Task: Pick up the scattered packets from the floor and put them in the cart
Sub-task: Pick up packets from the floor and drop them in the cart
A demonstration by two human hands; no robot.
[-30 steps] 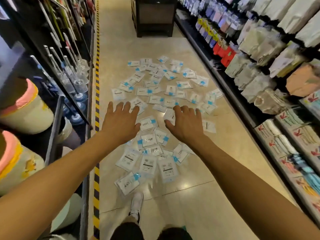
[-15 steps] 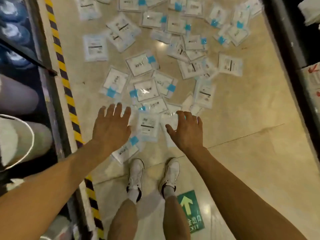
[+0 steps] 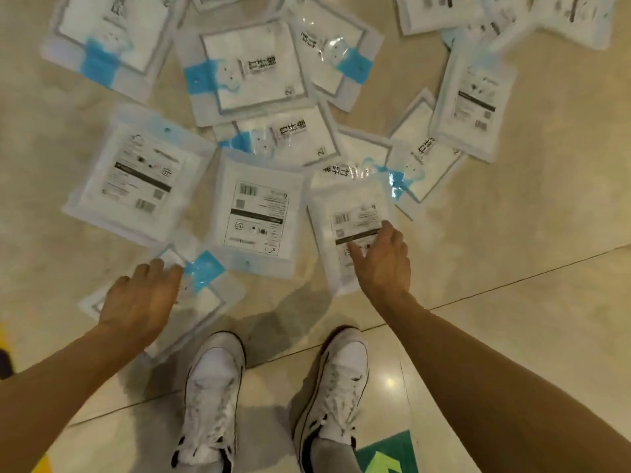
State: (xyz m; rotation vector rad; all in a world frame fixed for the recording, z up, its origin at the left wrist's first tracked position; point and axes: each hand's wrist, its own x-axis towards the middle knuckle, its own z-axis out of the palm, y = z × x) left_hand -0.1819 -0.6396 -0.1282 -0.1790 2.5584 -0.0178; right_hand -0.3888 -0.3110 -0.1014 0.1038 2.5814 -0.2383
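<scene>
Head: shoes [image 3: 211,397] beside overlapping packets [image 3: 252,216].

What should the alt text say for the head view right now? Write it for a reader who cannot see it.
Both bare hands reach down to white packets scattered on a beige tiled floor: the left hand rests on a blue-tabbed packet, the right hand on a label-side-up packet. White sneakers stand just below.

left grip [image 3: 138,302] flat, palm down | right grip [image 3: 382,259] fingers spread (both arms extended)
</scene>
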